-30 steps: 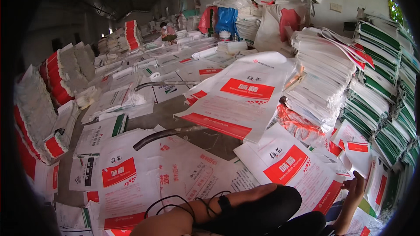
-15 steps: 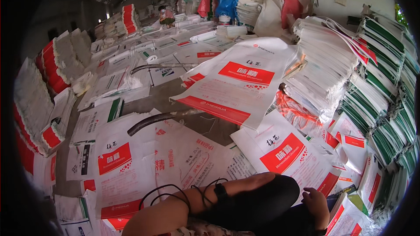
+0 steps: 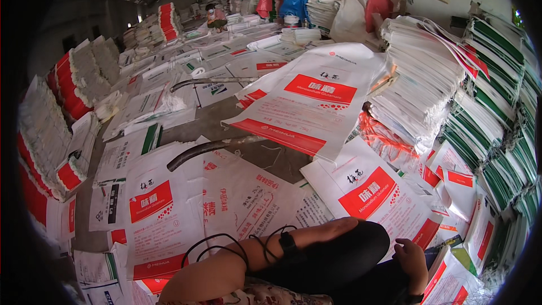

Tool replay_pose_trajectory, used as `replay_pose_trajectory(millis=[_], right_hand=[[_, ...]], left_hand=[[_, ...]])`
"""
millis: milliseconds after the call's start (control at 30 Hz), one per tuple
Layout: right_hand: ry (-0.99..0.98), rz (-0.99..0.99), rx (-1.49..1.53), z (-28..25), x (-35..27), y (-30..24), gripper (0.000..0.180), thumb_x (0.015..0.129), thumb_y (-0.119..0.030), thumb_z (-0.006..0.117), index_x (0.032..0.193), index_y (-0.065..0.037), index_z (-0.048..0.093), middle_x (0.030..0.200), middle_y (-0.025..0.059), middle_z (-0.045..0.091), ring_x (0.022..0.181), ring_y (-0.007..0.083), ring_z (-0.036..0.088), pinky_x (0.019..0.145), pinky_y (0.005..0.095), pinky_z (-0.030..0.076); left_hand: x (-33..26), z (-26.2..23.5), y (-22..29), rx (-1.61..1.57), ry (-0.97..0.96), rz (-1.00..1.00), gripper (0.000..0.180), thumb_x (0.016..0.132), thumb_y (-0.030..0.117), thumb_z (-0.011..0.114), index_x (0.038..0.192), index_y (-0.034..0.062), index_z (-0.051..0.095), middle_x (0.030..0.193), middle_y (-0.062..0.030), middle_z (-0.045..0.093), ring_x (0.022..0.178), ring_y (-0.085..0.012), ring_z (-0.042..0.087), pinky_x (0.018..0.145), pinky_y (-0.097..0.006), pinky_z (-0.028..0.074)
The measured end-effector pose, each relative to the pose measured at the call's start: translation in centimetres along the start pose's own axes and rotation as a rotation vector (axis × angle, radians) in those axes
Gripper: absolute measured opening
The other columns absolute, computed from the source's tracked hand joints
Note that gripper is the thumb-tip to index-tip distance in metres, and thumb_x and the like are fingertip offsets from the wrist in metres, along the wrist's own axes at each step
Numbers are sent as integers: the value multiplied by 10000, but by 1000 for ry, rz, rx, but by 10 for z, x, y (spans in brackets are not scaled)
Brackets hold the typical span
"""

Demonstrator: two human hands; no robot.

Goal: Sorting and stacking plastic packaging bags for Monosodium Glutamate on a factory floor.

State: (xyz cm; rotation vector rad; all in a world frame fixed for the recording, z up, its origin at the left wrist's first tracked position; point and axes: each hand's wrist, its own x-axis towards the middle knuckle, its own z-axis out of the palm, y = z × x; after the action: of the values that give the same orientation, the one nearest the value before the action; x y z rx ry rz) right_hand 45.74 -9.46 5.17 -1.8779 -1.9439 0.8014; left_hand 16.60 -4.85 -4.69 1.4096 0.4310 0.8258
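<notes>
My left hand lies along my black-clad knee; its fingers are mostly hidden behind the knee. A black band circles that wrist, and a thin black cord loops over the forearm. My right hand is beside the same knee, fingers loosely bent and partly apart, nothing visible in them. Just beyond the knee, a flat white sack with a red panel lies nearest both hands. Another white-and-red sack is draped higher up, against a tall stack. A third printed sack is spread at the left.
Two dark curved bars stick out over the floor from near the draped sack. Tall sack stacks stand on the right, green-edged ones behind them. More red-and-white bundles line the left. Far back, another person crouches among sacks.
The view has shifted slightly. My left hand stays at the knee, and my right hand's fingers have moved a little. The sacks lie as before.
</notes>
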Motion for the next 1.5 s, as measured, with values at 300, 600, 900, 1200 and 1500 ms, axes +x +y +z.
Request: replay_pose_trajectory(millis=[300,600,900,1200,1500], right_hand=[[9,-4,-18,3,0,10,320,875,-237,600,1100,-20,669,705,151,693,711,272,708,696,358,528],[28,-34,6,0,-2,4,299,882,-212,591,1098,-19,667,697,164,681,693,272,700,670,368,520],[14,7,-31,-3,-4,-3,292,890,-211,594,1106,-29,666,711,153,687,702,255,703,681,355,522],[-18,51,-17,6,9,8,319,887,-229,587,1118,-22,661,734,147,704,737,246,713,721,344,532],[-44,61,-27,5,12,-2,312,883,-216,591,1110,-14,661,735,152,702,731,241,714,716,337,534]], left_hand=[[0,0,2,-18,-8,-2,556,1060,401,263,1401,-16,402,1406,-150,463,1311,-226,420,1115,-347,289],[-10,-1,26,66,98,-98,554,1039,434,361,1338,-15,486,1322,-130,540,1254,-205,479,1077,-330,340],[-25,-140,61,-271,978,-68,952,904,710,398,1476,-29,216,1423,-208,432,1178,-269,566,1007,-387,433],[1,-197,81,-198,1166,81,412,939,194,585,1310,87,440,1218,-86,562,1038,-228,617,846,-364,549],[23,-162,85,-39,864,146,415,961,143,527,1359,111,413,1209,-70,571,1038,-178,616,783,-343,559]])
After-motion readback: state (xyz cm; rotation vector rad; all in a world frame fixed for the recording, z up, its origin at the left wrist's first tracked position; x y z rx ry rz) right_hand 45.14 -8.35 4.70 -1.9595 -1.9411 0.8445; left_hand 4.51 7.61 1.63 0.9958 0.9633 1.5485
